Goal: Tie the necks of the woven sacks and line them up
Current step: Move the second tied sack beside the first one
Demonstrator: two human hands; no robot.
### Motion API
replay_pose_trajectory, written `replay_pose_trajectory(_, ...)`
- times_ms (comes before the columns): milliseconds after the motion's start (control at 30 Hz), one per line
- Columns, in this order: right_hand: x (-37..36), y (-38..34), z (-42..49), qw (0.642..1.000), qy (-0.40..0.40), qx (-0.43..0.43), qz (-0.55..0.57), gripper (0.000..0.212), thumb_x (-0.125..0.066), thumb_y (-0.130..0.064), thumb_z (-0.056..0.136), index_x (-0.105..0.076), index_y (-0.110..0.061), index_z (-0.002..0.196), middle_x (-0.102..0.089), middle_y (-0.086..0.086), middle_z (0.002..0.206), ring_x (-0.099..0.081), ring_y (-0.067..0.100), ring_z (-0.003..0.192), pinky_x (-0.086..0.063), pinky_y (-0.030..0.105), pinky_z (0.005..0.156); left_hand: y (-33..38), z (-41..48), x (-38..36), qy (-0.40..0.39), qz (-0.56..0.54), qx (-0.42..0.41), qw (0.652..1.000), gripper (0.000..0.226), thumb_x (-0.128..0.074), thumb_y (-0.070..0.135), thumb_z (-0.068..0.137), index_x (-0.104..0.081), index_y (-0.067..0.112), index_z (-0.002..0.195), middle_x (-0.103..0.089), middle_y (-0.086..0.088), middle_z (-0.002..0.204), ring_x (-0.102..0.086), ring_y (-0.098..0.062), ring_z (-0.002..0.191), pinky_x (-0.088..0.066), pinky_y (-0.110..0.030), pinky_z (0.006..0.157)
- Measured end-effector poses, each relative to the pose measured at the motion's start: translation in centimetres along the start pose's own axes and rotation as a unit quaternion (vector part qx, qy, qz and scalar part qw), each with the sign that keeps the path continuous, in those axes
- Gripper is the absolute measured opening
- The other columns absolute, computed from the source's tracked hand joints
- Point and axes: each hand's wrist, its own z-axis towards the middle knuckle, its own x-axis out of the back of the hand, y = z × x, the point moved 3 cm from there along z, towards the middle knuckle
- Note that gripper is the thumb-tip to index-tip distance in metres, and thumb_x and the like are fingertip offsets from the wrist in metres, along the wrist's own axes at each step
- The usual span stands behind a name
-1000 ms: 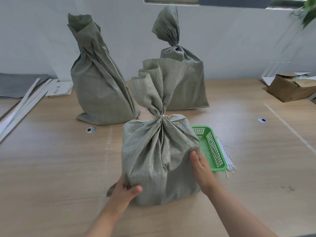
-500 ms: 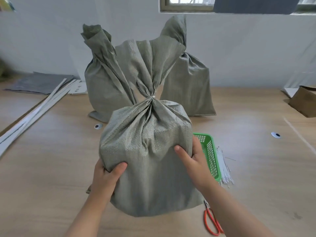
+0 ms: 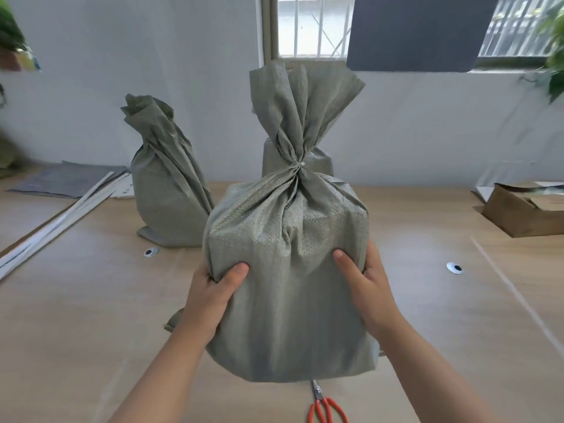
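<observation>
Evidently the tying step is finished for the near sack (image 3: 290,270), which fills the centre of the frame: its neck is cinched by a pale tie (image 3: 301,164) with the spare cloth fanning out above. The left hand (image 3: 213,296) clamps its left side and the right hand (image 3: 370,288) its right side, each with the thumb pressed flat on the front face and the fingers wrapped round the flank, out of sight. The sack's rounded bottom covers the tip of the orange-handled scissors (image 3: 326,407) at the lower edge of the frame, so it looks lifted clear of the table (image 3: 91,315), though contact cannot be ruled out. The step in hand is therefore judged to be the lining-up. Two more sacks stand toward the upper middle: the left sack (image 3: 166,193), its neck gathered but with no tie visible, and the rear sack (image 3: 322,161), almost wholly hidden behind the near one. The next move probably calls for carrying the load forward and setting it upright beside those two, bases level, keeping both grips even so it does not tilt.
</observation>
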Motion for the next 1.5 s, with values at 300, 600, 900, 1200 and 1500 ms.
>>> replay_pose_trajectory(300,10.7,0.2,2.7,0.997,0.073,-0.006,-0.007,0.038,-0.066,-0.059,0.076,-0.06,-0.051,0.113,-0.059,-0.003,0.128,-0.058,0.019,0.121,-0.047,0.054,0.103,1.5,2.3,-11.1,-0.089,0.018,-0.004,0.996,0.06,-0.077,0.055,0.053,-0.064,0.032,0.107,-0.076,0.016,0.097,-0.07,0.0,0.092,-0.053,-0.014,0.069)
replay_pose_trajectory(600,26.7,1.2,9.3,0.998,0.061,-0.009,0.006,0.041,-0.066,-0.05,0.082,-0.06,-0.041,0.122,-0.063,-0.002,0.126,-0.063,0.016,0.116,-0.052,0.051,0.1,1.0,3.8,-28.3,-0.103,0.014,0.0,0.995,0.057,-0.087,0.052,0.057,-0.062,0.035,0.106,-0.075,0.014,0.096,-0.069,0.005,0.089,-0.052,-0.012,0.068)
replay_pose_trajectory(900,38.4,3.0,18.3,0.998,0.027,-0.038,-0.033,0.032,-0.073,-0.035,0.087,-0.063,-0.031,0.117,-0.068,0.001,0.12,-0.068,0.017,0.108,-0.055,0.05,0.095,-1.7,8.8,-40.9,-0.141,0.034,0.029,0.989,0.058,-0.086,0.043,0.064,-0.065,0.03,0.116,-0.075,0.009,0.11,-0.07,-0.01,0.104,-0.055,-0.037,0.093)
replay_pose_trajectory(1200,43.2,8.1,27.2,0.994,0.016,-0.059,-0.086,0.046,-0.078,-0.021,0.085,-0.057,-0.034,0.124,-0.068,-0.009,0.119,-0.065,0.009,0.109,-0.055,0.034,0.091,-8.1,17.0,-48.6,-0.217,0.048,0.054,0.974,0.082,-0.089,0.03,0.068,-0.048,0.027,0.138,-0.066,0.008,0.129,-0.062,-0.009,0.119,-0.052,-0.034,0.1)
replay_pose_trajectory(1500,44.1,15.0,37.0,0.989,0.006,-0.045,-0.139,0.054,-0.076,-0.014,0.086,-0.053,-0.027,0.133,-0.067,-0.012,0.121,-0.063,-0.004,0.107,-0.053,0.014,0.084,-15.5,26.1,-53.5,-0.201,0.054,0.044,0.977,0.093,-0.092,0.006,0.064,-0.042,0.031,0.138,-0.065,0.016,0.125,-0.061,-0.002,0.117,-0.052,-0.024,0.094)
